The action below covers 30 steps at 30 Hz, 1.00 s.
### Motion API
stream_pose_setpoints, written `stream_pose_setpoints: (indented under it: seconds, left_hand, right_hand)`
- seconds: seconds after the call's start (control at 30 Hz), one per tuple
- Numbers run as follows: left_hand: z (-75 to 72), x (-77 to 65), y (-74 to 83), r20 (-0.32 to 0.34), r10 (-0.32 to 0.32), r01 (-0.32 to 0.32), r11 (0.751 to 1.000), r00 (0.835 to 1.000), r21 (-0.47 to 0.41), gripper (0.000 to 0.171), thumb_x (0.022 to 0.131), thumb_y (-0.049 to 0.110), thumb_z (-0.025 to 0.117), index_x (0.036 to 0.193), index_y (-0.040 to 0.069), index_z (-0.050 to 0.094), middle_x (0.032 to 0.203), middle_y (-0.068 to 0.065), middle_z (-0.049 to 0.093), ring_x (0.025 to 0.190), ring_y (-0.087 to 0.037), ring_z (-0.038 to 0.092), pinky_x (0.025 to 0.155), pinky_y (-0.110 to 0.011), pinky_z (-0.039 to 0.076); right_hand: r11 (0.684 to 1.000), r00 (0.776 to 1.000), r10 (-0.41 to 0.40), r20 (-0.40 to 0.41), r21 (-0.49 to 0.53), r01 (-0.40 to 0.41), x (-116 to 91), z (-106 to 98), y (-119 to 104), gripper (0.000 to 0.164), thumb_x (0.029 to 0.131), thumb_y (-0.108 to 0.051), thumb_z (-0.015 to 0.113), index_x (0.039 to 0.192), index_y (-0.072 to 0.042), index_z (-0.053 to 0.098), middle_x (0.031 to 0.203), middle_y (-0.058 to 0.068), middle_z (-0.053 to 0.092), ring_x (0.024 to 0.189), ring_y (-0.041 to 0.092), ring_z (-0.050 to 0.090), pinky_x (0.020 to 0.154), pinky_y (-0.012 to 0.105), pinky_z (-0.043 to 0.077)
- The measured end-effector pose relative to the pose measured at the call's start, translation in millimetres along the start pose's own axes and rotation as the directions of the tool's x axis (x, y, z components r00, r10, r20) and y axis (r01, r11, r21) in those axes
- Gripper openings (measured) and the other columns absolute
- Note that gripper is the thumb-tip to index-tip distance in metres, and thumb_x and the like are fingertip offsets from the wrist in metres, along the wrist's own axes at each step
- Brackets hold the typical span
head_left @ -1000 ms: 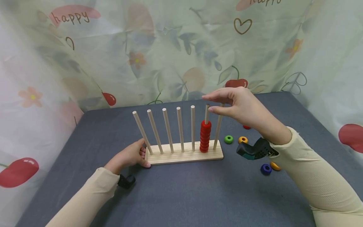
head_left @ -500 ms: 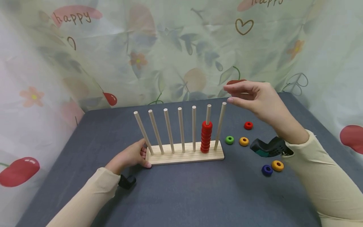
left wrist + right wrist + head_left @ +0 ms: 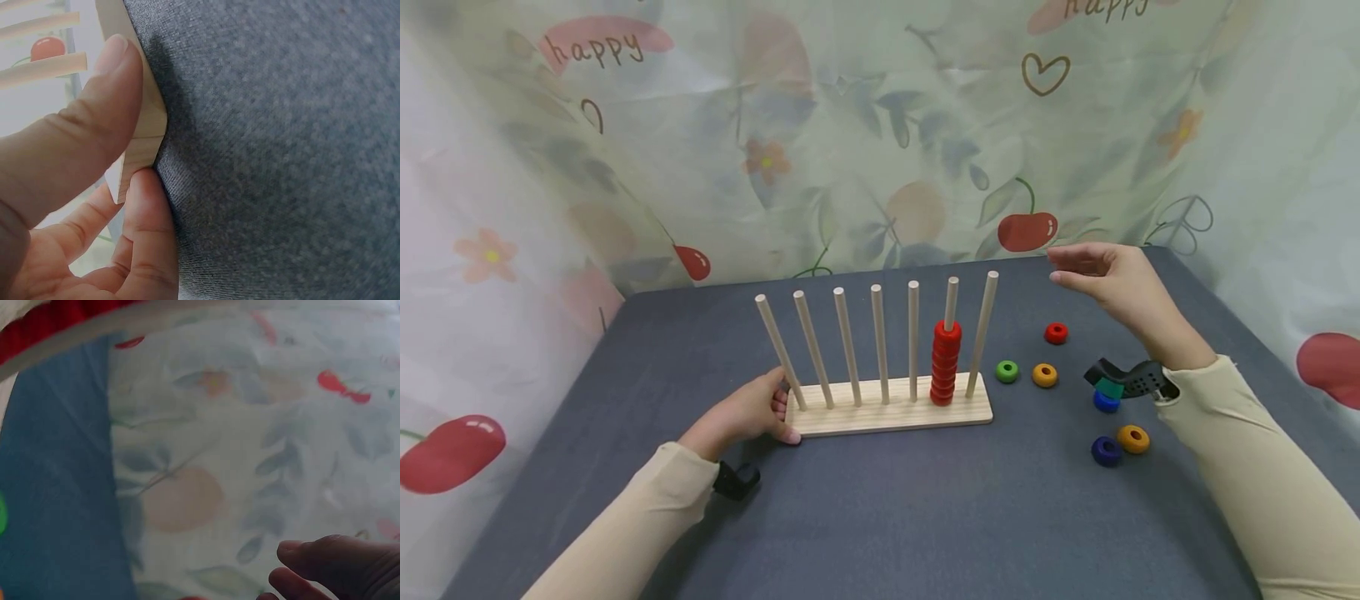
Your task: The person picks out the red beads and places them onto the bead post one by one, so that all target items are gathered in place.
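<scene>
My left hand [image 3: 741, 414] pinches the left end of a wooden peg rack [image 3: 880, 419], a flat base with a row of several upright dowels. In the left wrist view the thumb [image 3: 115, 94] lies on the base's long side and the fingers curl at its end. A stack of red beads [image 3: 946, 367] fills most of the second dowel from the right, and the others are bare. My right hand [image 3: 1116, 279], holding nothing, hovers with slightly bent fingers above the table's far right. Nearest to it is a loose red bead [image 3: 1056, 333].
Right of the rack lie a green bead [image 3: 1007, 372] and a yellow bead [image 3: 1044, 375]. Closer to me are a dark blue bead [image 3: 1106, 451], another yellow bead [image 3: 1133, 439] and a blue bead [image 3: 1106, 402] partly behind the wrist camera. A printed curtain [image 3: 850, 125] surrounds the grey table.
My right hand has moved from the tops of the two rightmost dowels to the right, away from the rack, uncovering the loose red bead. My left hand keeps its grip on the base.
</scene>
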<state>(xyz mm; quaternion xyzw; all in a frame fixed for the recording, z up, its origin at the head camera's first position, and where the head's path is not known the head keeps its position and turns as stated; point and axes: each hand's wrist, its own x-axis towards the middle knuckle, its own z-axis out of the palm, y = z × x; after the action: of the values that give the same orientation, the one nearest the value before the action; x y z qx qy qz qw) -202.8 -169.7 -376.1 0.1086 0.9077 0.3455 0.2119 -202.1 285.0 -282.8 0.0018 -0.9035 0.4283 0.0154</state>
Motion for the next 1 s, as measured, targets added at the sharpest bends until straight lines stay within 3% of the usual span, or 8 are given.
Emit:
stream_pose_setpoints:
  seconds: [0.2, 0.43, 0.73, 1.0]
  left_hand:
    - [-0.1, 0.8, -1.0, 0.005, -0.003, 0.004, 1.000, 1.000, -0.004, 0.068, 0.064, -0.002, 0.087, 0.117, -0.003, 0.045, 0.090, -0.011, 0.050, 0.080, -0.019, 0.049, 0.068, -0.028, 0.041]
    - [-0.6, -0.9, 1.9, 0.004, -0.012, 0.012, 1.000, 1.000, 0.007, 0.069, 0.064, -0.001, 0.087, 0.118, -0.003, 0.045, 0.091, -0.011, 0.050, 0.081, -0.019, 0.049, 0.069, -0.028, 0.041]
    - [-0.7, -1.6, 3.3, -0.001, -0.007, 0.007, 1.000, 1.000, 0.018, 0.069, 0.064, -0.001, 0.088, 0.118, -0.003, 0.045, 0.091, -0.012, 0.050, 0.081, -0.020, 0.049, 0.069, -0.028, 0.041]
    - [0.4, 1.0, 1.2, -0.004, -0.009, 0.009, 1.000, 1.000, 0.029, 0.072, 0.063, -0.001, 0.088, 0.121, -0.004, 0.045, 0.092, -0.012, 0.052, 0.082, -0.019, 0.050, 0.069, -0.029, 0.042]
  right_hand:
    - [0.997, 0.993, 0.082, 0.087, -0.012, -0.081, 20, 9, 42, 0.065, 0.088, -0.051, 0.064, 0.139, -0.014, 0.051, 0.139, 0.017, 0.053, 0.126, 0.031, 0.048, 0.104, 0.055, 0.035]
    - [0.989, 0.972, 0.139, 0.188, -0.079, -0.126, 35, 19, 76, 0.057, 0.094, -0.034, 0.063, 0.139, -0.003, 0.048, 0.140, 0.023, 0.049, 0.125, 0.037, 0.047, 0.102, 0.054, 0.038]
    - [0.981, 0.951, 0.179, 0.251, -0.122, -0.152, 40, 31, 88, 0.049, 0.092, -0.021, 0.066, 0.133, 0.002, 0.054, 0.133, 0.025, 0.054, 0.116, 0.034, 0.054, 0.100, 0.052, 0.040]
    - [0.969, 0.943, 0.220, 0.249, -0.167, -0.182, 42, 34, 91, 0.048, 0.090, -0.019, 0.068, 0.132, -0.001, 0.055, 0.138, 0.027, 0.047, 0.124, 0.039, 0.042, 0.099, 0.054, 0.036]
